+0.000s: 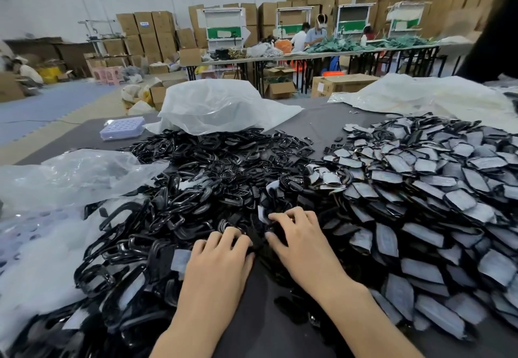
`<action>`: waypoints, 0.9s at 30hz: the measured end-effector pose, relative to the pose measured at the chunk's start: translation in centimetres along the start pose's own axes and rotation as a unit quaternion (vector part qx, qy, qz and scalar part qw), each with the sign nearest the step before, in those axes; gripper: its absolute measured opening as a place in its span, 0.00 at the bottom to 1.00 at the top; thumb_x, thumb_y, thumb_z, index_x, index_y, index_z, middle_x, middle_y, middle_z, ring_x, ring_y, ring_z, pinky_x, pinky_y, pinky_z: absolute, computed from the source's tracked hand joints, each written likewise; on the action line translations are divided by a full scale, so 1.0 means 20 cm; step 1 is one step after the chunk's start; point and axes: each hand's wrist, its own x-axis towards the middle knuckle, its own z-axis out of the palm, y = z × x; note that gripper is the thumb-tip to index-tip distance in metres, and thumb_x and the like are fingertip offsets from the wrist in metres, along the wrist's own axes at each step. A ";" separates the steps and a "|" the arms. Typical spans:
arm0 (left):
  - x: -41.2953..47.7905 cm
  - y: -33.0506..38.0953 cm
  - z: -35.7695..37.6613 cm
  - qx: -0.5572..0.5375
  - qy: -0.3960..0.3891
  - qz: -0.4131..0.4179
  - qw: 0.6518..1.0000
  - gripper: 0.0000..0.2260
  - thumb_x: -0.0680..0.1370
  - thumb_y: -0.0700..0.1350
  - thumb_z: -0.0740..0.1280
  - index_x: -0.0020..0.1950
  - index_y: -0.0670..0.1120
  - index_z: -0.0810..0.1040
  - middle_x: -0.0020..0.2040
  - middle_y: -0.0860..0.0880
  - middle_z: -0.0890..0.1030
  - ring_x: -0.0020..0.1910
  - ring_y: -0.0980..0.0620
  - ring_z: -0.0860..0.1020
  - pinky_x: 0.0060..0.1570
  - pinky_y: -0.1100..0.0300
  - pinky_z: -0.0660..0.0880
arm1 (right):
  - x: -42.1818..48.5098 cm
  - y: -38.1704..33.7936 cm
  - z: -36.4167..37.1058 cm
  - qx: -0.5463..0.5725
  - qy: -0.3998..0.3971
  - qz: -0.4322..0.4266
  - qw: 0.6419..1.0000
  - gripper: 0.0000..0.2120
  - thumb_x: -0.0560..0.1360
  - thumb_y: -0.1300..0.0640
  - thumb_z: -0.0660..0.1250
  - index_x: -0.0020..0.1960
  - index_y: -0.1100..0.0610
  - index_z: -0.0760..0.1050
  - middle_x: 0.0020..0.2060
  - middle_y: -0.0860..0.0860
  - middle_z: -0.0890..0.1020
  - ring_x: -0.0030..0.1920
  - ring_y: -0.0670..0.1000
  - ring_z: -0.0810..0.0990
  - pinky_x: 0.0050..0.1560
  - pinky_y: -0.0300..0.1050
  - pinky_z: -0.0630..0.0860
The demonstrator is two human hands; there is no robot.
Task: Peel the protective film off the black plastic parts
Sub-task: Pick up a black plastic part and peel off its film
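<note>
Two hands meet at the near middle of the surface (pixel 325 125), over a large heap of black plastic parts (pixel 218 167). The left hand (pixel 221 259) lies on the heap with bent fingers. The right hand (pixel 300 245) has its fingers spread and curled, with the tips just beside a pale scrap of film (pixel 263 213). Whether either hand truly grasps a part I cannot tell. On the right lies a second heap of parts covered with grey film (pixel 434 189). Clear plastic bags lie behind the black heap (pixel 218 105) and at the left (pixel 70 178).
</note>
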 end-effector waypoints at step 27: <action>0.06 0.12 -0.19 -0.658 -0.041 -0.293 0.692 0.16 0.82 0.39 0.63 0.62 0.57 0.79 0.37 0.49 0.79 0.35 0.52 0.77 0.37 0.68 0.74 | 0.04 0.00 -0.23 0.834 0.015 0.262 0.485 0.12 0.76 0.70 0.62 0.56 0.57 0.75 0.37 0.56 0.85 0.42 0.57 0.86 0.38 0.49 0.83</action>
